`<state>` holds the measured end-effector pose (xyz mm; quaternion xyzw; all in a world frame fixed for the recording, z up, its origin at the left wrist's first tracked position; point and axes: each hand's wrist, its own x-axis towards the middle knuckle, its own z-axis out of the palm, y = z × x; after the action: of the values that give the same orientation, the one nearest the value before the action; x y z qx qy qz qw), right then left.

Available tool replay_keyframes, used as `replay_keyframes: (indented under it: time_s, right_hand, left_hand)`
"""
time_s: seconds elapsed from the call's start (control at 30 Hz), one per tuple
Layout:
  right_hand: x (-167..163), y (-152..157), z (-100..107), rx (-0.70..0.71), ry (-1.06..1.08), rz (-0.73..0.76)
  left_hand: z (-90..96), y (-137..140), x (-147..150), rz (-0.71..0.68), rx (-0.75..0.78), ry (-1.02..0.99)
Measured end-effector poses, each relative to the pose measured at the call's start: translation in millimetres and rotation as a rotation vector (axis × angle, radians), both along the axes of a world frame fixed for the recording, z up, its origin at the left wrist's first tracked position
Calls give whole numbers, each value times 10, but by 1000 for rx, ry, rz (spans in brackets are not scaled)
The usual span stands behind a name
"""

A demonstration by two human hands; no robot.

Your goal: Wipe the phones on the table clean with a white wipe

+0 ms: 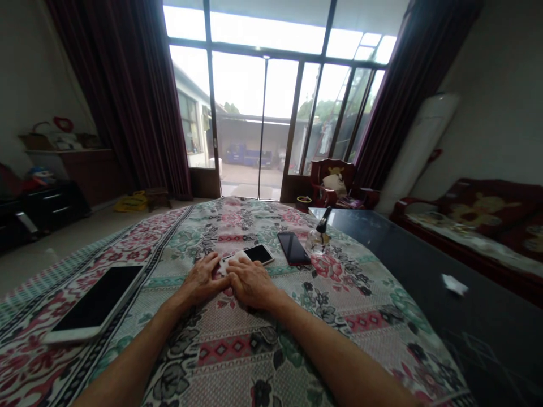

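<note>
Both hands rest close together on the flowered tablecloth, at a small, flat white piece (225, 262) like paper or cloth. My left hand (204, 278) touches its left side with slightly bent, spread fingers. Across its right part lies my right hand (251, 282), fingers forward and fairly flat, hiding much of it; the thumbs nearly meet. Just beyond the right fingertips is a white phone (258, 254) with a dark screen. Farther right, a black phone (293, 249) lies face up beside a clear glass spray bottle (319, 240) with a black top.
A large white tablet (99, 302) lies on the tablecloth (229, 350) at left. To the right stands a dark glossy table (407, 260) with a crumpled white paper (455, 285) on it. A wooden armchair (335, 181) and glass doors (258, 130) are beyond.
</note>
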<state>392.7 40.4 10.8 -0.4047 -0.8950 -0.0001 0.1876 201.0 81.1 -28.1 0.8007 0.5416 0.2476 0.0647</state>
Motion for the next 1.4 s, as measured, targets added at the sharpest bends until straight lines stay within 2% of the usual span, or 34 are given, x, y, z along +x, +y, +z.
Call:
replay_keyframes:
  time_s: [0.37, 0.57, 0.67, 0.93, 1.1, 1.2, 1.4]
  right_hand:
    - [400, 373, -12, -63, 30, -265]
    - [411, 381, -12, -88, 36, -421]
    - [320, 309, -8, -84, 13, -368]
    - [-41, 67, -32, -35, 6, -73]
    - [-92, 76, -26, 0, 3, 75]
    - [-10, 189, -26, 17, 10, 36]
    - [278, 435, -38, -15, 5, -145]
  left_hand:
    - [73, -31, 10, -6, -53, -3]
    - [124, -49, 26, -18, -61, 0]
    - [114, -38, 26, -15, -57, -7]
    - [4, 3, 26, 2, -1, -27]
    - [3, -2, 36, 14, -5, -22]
    - [47, -19, 40, -6, -1, -8]
    - [97, -28, 38, -29, -18, -22]
